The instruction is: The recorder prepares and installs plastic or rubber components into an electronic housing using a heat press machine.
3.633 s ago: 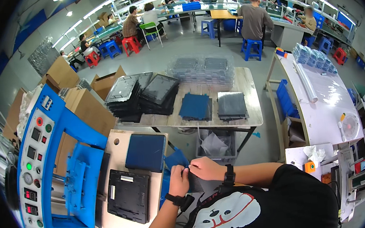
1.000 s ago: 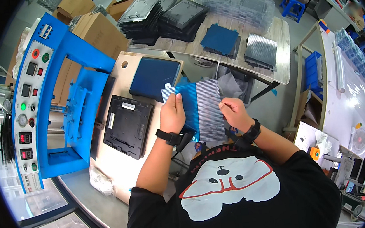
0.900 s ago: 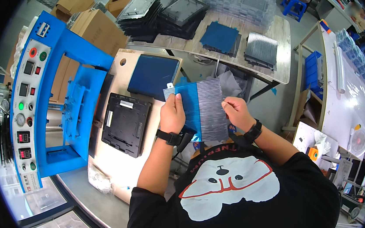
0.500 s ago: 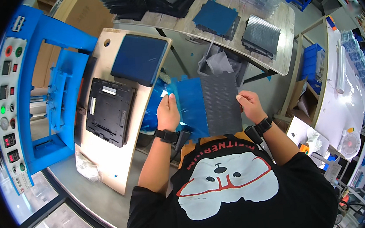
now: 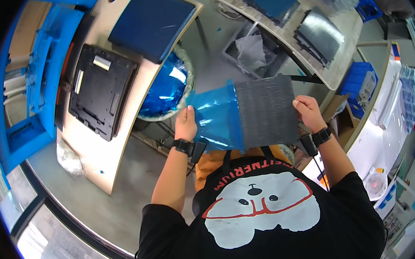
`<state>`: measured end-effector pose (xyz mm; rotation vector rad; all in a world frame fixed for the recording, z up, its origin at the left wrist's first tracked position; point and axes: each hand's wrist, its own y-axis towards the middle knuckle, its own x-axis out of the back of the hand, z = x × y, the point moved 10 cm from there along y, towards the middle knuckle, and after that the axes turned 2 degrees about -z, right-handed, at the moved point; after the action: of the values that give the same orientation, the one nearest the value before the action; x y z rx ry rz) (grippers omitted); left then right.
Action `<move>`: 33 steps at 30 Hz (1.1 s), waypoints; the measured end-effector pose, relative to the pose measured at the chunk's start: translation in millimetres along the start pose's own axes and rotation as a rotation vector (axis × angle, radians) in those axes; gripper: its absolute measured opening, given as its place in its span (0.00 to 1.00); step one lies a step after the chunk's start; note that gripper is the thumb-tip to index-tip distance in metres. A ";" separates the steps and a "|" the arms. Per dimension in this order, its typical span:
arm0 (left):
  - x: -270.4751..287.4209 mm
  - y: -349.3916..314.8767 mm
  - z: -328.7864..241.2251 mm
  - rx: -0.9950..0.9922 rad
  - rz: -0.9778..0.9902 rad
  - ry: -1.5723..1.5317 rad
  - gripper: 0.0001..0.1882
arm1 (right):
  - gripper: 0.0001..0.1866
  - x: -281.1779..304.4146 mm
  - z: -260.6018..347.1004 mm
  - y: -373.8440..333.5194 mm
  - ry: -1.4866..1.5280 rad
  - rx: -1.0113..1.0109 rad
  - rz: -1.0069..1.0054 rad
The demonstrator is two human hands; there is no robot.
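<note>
Ribbed panel point(image 5: 267, 111): held up, right of the wooden desk point(image 5: 98, 160)
Blue film point(image 5: 216, 118): spans from panel's left side toward desk
Left hand point(image 5: 185, 124): pinching film's desk-side edge
Right hand point(image 5: 310, 113): grasping panel's edge farthest from desk

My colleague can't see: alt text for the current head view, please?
The left hand holds blue film that meets a dark ribbed sheet held by the right hand. At left, a board bears a black case and blue slab.

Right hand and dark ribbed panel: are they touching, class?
Touching: the head view shows the right hand pinching the right edge of the dark ribbed panel.
</note>
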<state>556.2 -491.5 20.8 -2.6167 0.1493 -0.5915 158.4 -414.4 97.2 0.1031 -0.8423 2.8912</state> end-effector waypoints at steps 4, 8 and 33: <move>-7.1 3.3 51.8 0.071 -0.007 -0.083 0.21 | 0.12 -1.8 -1.4 16.6 -0.111 -0.009 0.057; -8.7 10.4 82.2 0.096 -0.033 -0.055 0.23 | 0.11 -3.3 -7.7 26.9 -0.192 0.002 0.073; 118.2 146.0 275.4 0.226 -0.191 0.377 0.23 | 0.08 -218.9 220.0 78.3 0.521 0.370 0.044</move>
<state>780.8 -534.0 -221.9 -2.2928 -0.0505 -1.0985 370.4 -621.0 218.8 -0.6108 -0.2215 2.8573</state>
